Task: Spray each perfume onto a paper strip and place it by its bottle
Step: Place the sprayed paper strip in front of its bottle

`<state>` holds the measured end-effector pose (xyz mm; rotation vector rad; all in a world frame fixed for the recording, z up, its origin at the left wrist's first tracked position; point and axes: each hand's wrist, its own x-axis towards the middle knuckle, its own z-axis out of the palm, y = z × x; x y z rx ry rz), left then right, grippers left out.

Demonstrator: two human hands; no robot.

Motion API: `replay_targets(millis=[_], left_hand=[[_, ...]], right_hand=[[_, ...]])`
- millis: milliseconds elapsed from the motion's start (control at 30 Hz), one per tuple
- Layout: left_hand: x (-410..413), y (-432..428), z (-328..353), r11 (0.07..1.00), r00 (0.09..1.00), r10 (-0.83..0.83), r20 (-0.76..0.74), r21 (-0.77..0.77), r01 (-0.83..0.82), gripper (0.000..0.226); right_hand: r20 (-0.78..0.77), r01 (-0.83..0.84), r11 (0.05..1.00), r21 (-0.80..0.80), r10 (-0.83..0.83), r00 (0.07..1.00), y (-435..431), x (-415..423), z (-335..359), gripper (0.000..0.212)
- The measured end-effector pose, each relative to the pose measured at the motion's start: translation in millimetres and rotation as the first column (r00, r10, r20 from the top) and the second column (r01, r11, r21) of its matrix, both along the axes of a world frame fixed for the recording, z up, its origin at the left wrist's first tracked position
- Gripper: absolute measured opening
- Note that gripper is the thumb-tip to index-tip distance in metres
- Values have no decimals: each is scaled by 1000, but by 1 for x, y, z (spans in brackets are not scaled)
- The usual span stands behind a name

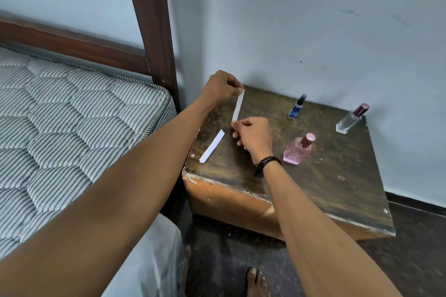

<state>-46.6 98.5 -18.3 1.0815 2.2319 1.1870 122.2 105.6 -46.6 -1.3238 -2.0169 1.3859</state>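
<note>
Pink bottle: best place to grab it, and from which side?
Grip the pink bottle round its flat-sided glass body, below the cap, so the top stays free. It stands upright with bare table in front of it, so come from the near side. The right hand is closest, but it pinches a strip.

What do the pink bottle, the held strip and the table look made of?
The pink bottle is probably glass, see-through and glossy, and its cap looks like shiny metal. The strip is thin matte white paper, pinched at its ends by the left hand and right hand. The table is wood with a dark worn top, chipped pale along the front edge.
</note>
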Motion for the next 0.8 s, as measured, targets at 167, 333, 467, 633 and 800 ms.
replay_targets(millis=[167, 333, 467, 633, 800], left_hand=[[-11, 11, -11, 999, 998, 40, 49, -31, -38, 9], [-13, 14, -19, 996, 997, 50, 64, -76, -45, 12], [-10, 17, -18, 993, 997, 56, 48, -106, -51, 13], [-10, 16, -18, 991, 998, 47, 31, -125, -43, 13], [-9, 16, -18, 990, 998, 55, 12, -129, -53, 12]], right_hand=[[-49, 85, 996, 30, -83, 995, 6, -9, -12, 28], [10, 75, 953, 293, -81, 997, -4, -7, -20, 13], [-31, 80, 923, 376, -74, 997, -8, -6, -21, 5], [23, -6, 880, 475, -6, 1000, -10, -5, -23, 19], [95, -51, 875, 481, 6, 995, -8, -6, -23, 24]])
